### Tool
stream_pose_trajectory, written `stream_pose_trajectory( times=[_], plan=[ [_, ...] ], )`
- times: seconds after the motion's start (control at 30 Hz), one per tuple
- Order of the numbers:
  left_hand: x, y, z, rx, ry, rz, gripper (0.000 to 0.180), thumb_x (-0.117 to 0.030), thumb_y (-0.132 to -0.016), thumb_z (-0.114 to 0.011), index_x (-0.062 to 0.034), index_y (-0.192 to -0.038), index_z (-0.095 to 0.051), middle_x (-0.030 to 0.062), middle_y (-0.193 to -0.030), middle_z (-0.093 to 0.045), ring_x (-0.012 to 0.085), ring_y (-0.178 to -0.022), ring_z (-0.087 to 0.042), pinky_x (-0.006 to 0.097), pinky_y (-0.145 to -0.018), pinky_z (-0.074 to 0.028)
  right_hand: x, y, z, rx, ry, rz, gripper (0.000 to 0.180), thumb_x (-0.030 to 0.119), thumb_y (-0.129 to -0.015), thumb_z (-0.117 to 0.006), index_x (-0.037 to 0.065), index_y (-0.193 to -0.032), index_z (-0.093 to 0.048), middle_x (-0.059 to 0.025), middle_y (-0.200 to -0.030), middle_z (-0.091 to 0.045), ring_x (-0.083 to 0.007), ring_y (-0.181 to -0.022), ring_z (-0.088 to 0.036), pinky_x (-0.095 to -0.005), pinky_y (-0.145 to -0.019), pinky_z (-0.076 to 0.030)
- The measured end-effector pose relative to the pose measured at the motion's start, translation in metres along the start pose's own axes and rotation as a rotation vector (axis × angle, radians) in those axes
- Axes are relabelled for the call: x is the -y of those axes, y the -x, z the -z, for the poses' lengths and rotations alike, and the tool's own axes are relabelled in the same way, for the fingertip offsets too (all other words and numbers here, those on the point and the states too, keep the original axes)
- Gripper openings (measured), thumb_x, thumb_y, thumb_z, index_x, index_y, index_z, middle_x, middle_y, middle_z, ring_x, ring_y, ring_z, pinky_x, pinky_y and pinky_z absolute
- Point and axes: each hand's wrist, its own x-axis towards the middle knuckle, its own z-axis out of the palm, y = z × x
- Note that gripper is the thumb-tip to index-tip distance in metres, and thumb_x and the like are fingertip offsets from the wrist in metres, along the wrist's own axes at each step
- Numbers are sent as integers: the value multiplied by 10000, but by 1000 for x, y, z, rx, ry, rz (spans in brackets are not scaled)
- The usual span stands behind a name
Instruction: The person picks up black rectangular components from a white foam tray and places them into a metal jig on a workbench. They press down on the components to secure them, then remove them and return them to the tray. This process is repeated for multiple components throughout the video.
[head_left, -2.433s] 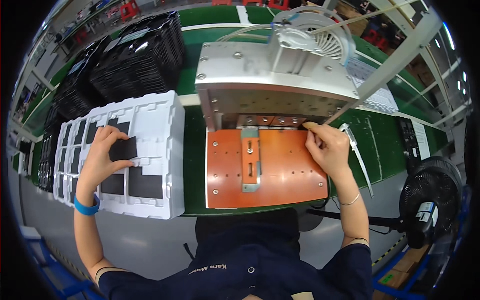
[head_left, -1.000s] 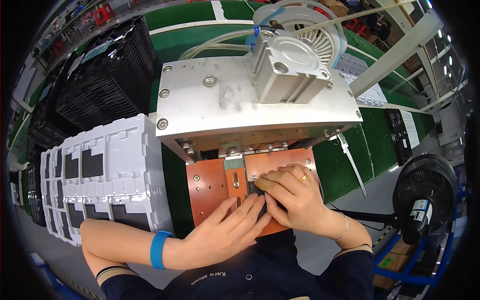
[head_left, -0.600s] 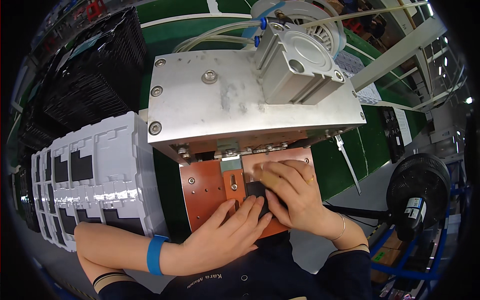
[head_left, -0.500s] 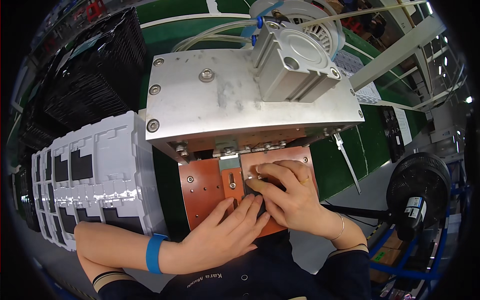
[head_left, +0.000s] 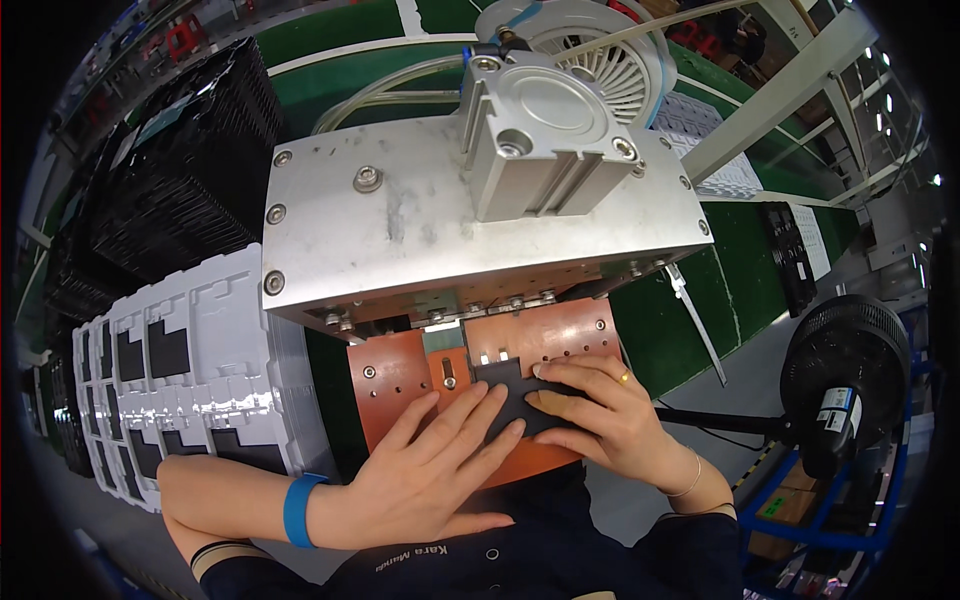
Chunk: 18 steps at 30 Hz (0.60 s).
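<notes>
The left hand (head_left: 420,475) is resting spread fingers on the flat dark-grey rectangular piece (head_left: 514,402), which is lying on the flat orange plate (head_left: 560,327); the right hand (head_left: 612,420) is touching its right side (pinching or not, I cannot tell). Probably light and easily dented, it is calling for edge holds, clear of its 2 small silvery tabs (head_left: 504,355).

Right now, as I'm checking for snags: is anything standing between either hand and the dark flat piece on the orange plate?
Nothing visible does. The left hand rests on the left part of the dark flat piece, and the right hand touches its right part, both above the orange plate.
</notes>
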Motion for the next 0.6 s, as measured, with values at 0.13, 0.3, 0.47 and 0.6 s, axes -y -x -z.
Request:
stream_pose_trajectory(
  times=[0.13, 0.3, 0.47, 0.6],
  plan=[
    [10, -7, 5, -38, 9, 44, 847, -693, -861, -585, -62, -1423, -520, 220, -1497, -440, 374, -1400, -400, 515, -1122, -304, -15, -24, 2, -37, -43, 40, 347, 240, -778, -804, 78, -1074, -725, -79, -1226, -651, -268, -1103, -592, -382, -928, -505],
    [21, -11, 1, -56, 12, 59, 861, -729, -827, -610, -97, -1407, -547, 211, -1491, -445, 415, -1369, -415, 548, -1087, -337, -24, -37, 3, -28, -57, 63, 332, 229, -767, -808, 80, -1053, -730, -79, -1195, -663, -266, -1082, -596, -384, -921, -510],
    [23, -13, 0, -60, -11, 52, 819, -724, -836, -603, -128, -1397, -563, 203, -1476, -462, 398, -1359, -429, 537, -1062, -363, -25, -37, 2, -23, -93, 45, 335, 228, -756, -816, 82, -1046, -734, -70, -1190, -662, -254, -1088, -586, -379, -921, -503],
    [24, -14, 0, -56, 6, 56, 791, -709, -847, -603, -135, -1390, -571, 195, -1472, -470, 386, -1355, -436, 523, -1044, -382, -26, -38, 1, -20, -90, 48, 342, 227, -745, -823, 86, -1045, -737, -61, -1190, -656, -249, -1086, -579, -372, -908, -499]
  ],
)
